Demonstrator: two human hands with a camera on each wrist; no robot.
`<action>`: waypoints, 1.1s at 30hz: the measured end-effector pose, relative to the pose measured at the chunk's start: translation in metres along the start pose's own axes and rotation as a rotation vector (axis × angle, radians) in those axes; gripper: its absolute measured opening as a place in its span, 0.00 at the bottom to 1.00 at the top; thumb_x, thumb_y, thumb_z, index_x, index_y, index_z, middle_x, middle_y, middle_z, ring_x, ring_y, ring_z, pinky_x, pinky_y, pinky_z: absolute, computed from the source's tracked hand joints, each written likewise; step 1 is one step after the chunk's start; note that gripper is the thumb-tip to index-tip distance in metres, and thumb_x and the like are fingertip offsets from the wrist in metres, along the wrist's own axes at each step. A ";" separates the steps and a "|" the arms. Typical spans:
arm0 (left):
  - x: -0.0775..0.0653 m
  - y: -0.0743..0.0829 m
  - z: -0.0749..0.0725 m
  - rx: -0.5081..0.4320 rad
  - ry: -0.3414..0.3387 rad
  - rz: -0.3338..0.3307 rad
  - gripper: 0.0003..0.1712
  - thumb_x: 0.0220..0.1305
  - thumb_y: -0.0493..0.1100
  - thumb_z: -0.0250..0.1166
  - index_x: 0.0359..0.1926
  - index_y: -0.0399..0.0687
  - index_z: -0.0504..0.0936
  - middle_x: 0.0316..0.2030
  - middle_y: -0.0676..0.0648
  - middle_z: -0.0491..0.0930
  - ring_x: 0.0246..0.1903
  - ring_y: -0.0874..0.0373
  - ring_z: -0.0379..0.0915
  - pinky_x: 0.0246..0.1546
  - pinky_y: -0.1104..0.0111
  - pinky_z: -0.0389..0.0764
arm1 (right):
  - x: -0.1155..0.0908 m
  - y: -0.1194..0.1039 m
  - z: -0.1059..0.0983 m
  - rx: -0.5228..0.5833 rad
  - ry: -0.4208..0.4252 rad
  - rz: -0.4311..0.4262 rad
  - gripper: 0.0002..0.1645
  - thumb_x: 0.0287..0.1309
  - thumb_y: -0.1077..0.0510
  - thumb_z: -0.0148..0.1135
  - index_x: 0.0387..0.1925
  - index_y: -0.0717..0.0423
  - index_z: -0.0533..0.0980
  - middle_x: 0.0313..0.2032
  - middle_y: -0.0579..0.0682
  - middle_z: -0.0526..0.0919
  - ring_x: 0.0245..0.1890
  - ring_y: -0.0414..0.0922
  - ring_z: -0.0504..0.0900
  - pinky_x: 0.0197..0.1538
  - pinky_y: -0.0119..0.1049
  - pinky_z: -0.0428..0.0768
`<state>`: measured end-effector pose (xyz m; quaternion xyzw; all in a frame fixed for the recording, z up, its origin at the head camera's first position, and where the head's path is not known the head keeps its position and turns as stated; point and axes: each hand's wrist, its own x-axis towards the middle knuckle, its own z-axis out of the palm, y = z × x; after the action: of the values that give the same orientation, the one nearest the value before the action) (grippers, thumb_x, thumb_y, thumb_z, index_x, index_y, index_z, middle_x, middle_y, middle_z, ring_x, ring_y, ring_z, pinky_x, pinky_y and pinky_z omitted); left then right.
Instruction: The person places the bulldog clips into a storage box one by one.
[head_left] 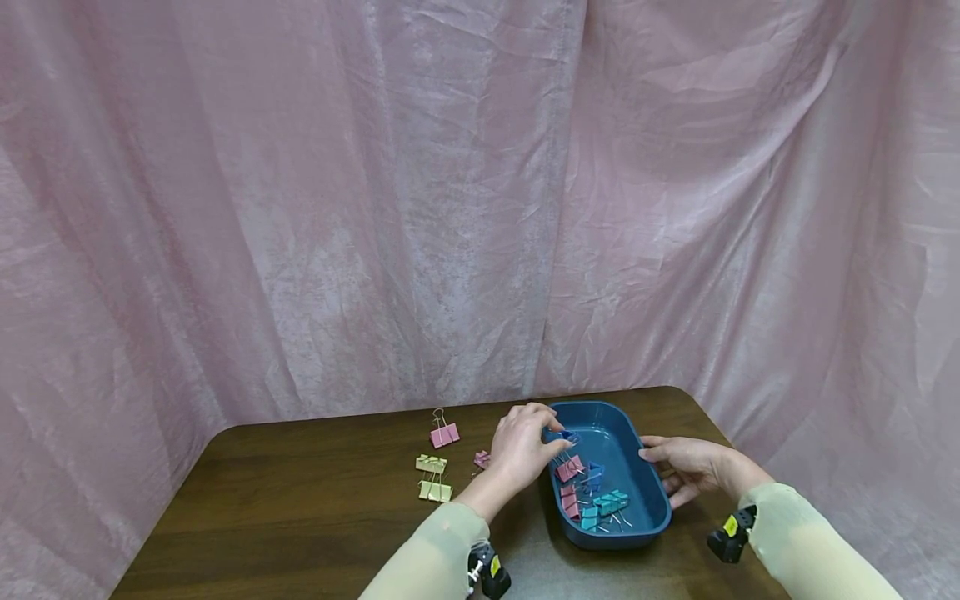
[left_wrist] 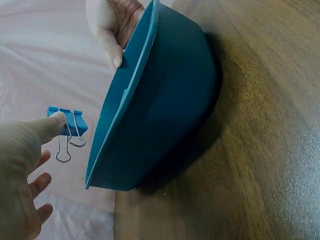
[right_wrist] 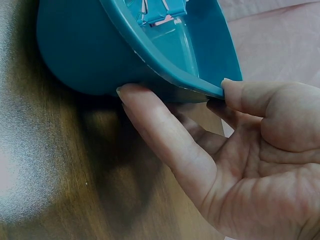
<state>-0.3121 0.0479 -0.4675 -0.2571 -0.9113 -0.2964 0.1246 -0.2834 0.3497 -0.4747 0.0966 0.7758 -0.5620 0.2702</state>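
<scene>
By the left hand (head_left: 519,446), thumb and fingertip brought together, a blue binder clip (left_wrist: 80,126) is pinched, its two silver wire handles left free. It is held above the far left part of a blue tray (head_left: 626,475), near the rim. On its right side the tray is gripped by the right hand (head_left: 696,468), the thumb placed at the rim and the other fingers set lower, outside the wall. Inside, along the left and near part, pink clips (head_left: 570,469), another blue clip (head_left: 593,478) and teal clips (head_left: 611,502) are gathered, some overlapped. To the left of the tray, a loose pink clip (head_left: 482,459) is partly hidden by the left hand; farther left, two yellow clips (head_left: 435,491) are seen close together, with a second loose pink clip (head_left: 445,434) beyond them. All are borne by a brown wooden table (head_left: 315,508), which is backed by a pink curtain (head_left: 420,208) hung in folds. Both forearms are covered by pale green sleeves (head_left: 813,537).
</scene>
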 end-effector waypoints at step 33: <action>0.004 0.006 0.023 0.009 0.002 -0.101 0.12 0.61 0.59 0.74 0.37 0.59 0.88 0.52 0.55 0.82 0.57 0.52 0.73 0.59 0.56 0.73 | -0.001 0.000 -0.002 0.010 -0.023 0.026 0.36 0.79 0.53 0.49 0.79 0.56 0.50 0.53 0.63 0.82 0.44 0.62 0.87 0.39 0.56 0.86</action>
<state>-0.3134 0.0680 -0.4817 -0.2101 -0.9244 -0.2983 0.1115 -0.2833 0.3513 -0.4739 0.1016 0.7686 -0.5632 0.2859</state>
